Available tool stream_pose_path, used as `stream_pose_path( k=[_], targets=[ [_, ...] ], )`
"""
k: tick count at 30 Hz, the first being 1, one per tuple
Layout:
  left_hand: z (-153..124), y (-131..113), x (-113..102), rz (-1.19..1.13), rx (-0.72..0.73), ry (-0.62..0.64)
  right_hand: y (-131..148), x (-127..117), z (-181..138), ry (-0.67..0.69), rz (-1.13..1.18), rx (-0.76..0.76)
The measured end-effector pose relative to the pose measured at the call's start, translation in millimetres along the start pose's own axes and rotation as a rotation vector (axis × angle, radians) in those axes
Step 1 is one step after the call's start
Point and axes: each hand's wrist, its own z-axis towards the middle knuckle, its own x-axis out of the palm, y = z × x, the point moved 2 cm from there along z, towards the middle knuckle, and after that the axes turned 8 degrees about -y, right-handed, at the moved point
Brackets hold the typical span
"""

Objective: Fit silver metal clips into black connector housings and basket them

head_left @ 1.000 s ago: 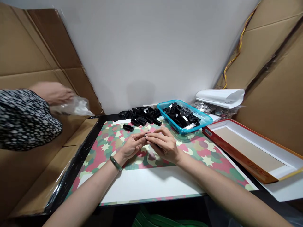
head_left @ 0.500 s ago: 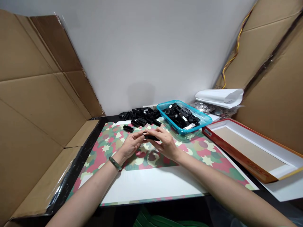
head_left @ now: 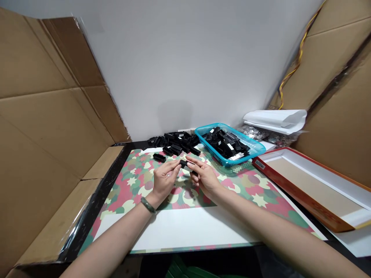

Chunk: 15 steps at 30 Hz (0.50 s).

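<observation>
My left hand and my right hand meet above a camouflage-patterned mat. Between their fingertips they pinch a small black plastic connector, and part of it is hidden by my fingers. Just beyond my left hand, a similar loose connector lies on the mat. A heap of black connectors sits at the far edge of the mat. A jade-green bangle circles my left wrist.
A turquoise plastic basket full of black connectors stands at the far right of the mat. A red-edged white tray lies to the right. Cardboard sheets line the left side, and a white wall stands behind.
The black connector has turned in my fingers and my hands have drawn slightly apart. The view has shifted a little. The patterned sleeve and plastic bag seen at the left one second ago are gone.
</observation>
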Motion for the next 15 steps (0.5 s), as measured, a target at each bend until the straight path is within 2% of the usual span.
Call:
stream_pose_path(
  k=[3,6,8,12,15],
  targets=[
    [4.3,-2.7,-3.3,0.068,0.126,0.009,-0.7,1.6,-1.8,0.008,0.046,0.032],
    [7.0,-3.0,-2.9,0.039,0.089,0.033,-1.9,2.1,-1.1,0.001,0.089,0.058],
    [6.9,-0.3,-0.7,-0.032,-0.065,0.03,-2.4,1.8,0.3,-0.008,0.113,0.076],
    [1.8,6.8,5.1,-0.244,-0.475,-0.015,-3.4,1.1,2.9,0.002,0.148,0.113],
    [-2.8,8.6,7.8,-0.335,-0.643,-0.043,-6.6,0.5,4.8,0.003,0.175,0.135]
  ],
)
